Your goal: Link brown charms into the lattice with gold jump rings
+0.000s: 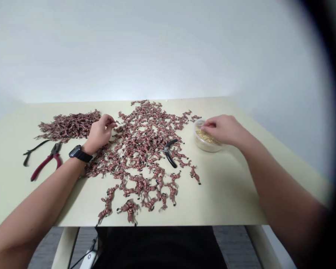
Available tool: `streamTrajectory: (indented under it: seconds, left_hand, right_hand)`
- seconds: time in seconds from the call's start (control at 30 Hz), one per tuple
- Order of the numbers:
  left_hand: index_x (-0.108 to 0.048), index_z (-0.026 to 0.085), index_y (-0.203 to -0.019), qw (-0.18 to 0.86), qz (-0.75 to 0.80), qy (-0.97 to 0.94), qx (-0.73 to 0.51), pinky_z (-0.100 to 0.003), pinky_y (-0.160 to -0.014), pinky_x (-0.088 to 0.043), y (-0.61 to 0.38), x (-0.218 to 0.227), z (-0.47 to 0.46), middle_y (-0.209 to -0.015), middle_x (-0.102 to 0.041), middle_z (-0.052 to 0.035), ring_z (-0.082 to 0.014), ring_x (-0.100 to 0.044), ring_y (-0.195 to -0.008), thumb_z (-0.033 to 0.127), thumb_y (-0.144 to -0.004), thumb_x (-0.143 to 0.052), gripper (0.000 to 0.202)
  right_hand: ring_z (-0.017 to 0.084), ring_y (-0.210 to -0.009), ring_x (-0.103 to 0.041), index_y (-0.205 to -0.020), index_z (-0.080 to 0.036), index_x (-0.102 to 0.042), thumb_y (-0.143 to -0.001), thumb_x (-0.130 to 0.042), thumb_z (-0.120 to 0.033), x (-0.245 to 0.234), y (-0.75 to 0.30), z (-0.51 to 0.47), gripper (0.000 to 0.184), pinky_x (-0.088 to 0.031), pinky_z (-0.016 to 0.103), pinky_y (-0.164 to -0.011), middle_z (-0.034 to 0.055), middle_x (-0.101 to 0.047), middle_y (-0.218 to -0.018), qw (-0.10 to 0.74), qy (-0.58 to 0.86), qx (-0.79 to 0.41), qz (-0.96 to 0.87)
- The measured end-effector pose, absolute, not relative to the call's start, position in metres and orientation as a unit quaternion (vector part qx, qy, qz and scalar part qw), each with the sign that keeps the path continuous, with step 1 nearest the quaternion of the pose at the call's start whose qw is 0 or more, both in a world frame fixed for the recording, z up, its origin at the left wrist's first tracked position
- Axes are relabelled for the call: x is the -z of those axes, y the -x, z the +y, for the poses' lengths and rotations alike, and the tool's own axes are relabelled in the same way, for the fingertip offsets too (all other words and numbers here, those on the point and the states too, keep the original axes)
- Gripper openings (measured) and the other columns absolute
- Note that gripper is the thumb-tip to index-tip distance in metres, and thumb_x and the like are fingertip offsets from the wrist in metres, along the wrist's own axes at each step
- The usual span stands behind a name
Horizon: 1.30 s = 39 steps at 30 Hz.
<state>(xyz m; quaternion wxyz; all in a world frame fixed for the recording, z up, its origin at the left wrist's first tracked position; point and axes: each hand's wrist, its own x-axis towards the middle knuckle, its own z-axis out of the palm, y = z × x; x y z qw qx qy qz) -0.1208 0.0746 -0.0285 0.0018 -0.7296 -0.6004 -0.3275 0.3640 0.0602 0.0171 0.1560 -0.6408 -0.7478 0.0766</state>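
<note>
Copper-brown horse figures (140, 149), well over a hundred, sprawled across the pale bench (235, 186) to its front edge, with one dense heap (68, 126) at upper left. Left hand (100, 133) curled among them, any held piece too small to tell; right hand (222, 130) hung over one clear plastic tub (205, 136) of golden grains (205, 136). Two pliers (46, 162) and black tongs (35, 151) lay nearby.

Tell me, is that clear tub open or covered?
Open: no lid sits on the tub, golden bits show inside, and the right hand reaches over its rim.
</note>
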Motion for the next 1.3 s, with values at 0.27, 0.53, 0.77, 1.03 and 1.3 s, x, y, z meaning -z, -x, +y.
streamTrajectory:
  seconds: [0.27, 0.53, 0.77, 1.03, 1.3]
  left_hand:
    - [-0.061, 0.023, -0.108, 0.016, -0.595, 0.733, 0.329, -0.035, -0.084, -0.052, 0.119, 0.028, 0.073, -0.099, -0.077, -0.007, -0.0247, -0.071, -0.091, 0.033, -0.094, -0.057, 0.018]
    - [-0.057, 0.022, -0.11, 0.009, -0.592, 0.72, 0.362, -0.037, -0.091, -0.053, 0.107, 0.012, 0.06, -0.1, -0.077, -0.007, -0.0232, -0.071, -0.097, 0.03, -0.097, -0.055, 0.015]
    - [-0.058, 0.021, -0.108, -0.048, -0.571, 0.714, 0.402, -0.04, -0.092, -0.054, 0.093, 0.003, 0.048, -0.101, -0.078, -0.0084, -0.0238, -0.072, -0.099, 0.033, -0.098, -0.059, 0.016]
    - [-0.064, 0.019, -0.117, -0.328, -0.469, 0.666, 0.479, -0.041, -0.088, -0.06, 0.052, -0.011, 0.019, -0.117, -0.075, -0.0125, -0.0215, -0.074, -0.093, 0.042, -0.1, -0.061, 0.028]
    - [-0.068, 0.019, -0.111, -0.41, -0.432, 0.668, 0.446, -0.039, -0.091, -0.059, 0.027, -0.008, -0.002, -0.108, -0.077, -0.0108, -0.0208, -0.073, -0.088, 0.046, -0.094, -0.069, 0.031]
  right_hand:
    - [0.022, -0.077, -0.066, -0.076, -0.021, -0.071, -0.08, -0.064, -0.032, 0.006, -0.369, 0.075, 0.013, -0.044, 0.031, -0.066, 0.0046, -0.076, -0.084, 0.067, 0.613, -0.123, -0.777]
    - [0.02, -0.069, -0.064, -0.078, -0.022, -0.075, -0.08, -0.066, -0.038, -0.009, -0.367, 0.067, 0.018, -0.046, 0.032, -0.063, 0.0041, -0.074, -0.077, 0.111, 0.625, -0.178, -0.752]
    - [0.015, -0.06, -0.056, -0.078, -0.02, -0.072, -0.079, -0.068, -0.037, -0.014, -0.365, 0.061, 0.017, -0.042, 0.029, -0.056, 0.0046, -0.07, -0.076, 0.151, 0.622, -0.255, -0.725]
    - [0.011, -0.059, -0.049, -0.092, -0.022, -0.069, -0.085, -0.066, -0.043, -0.026, -0.359, 0.049, 0.022, -0.036, 0.025, -0.054, 0.0012, -0.064, -0.077, 0.22, 0.59, -0.318, -0.708]
    - [0.011, -0.056, -0.044, -0.083, -0.022, -0.062, -0.085, -0.061, -0.039, -0.021, -0.358, 0.051, 0.018, -0.035, 0.026, -0.053, -0.0018, -0.053, -0.067, 0.213, 0.586, -0.281, -0.73]
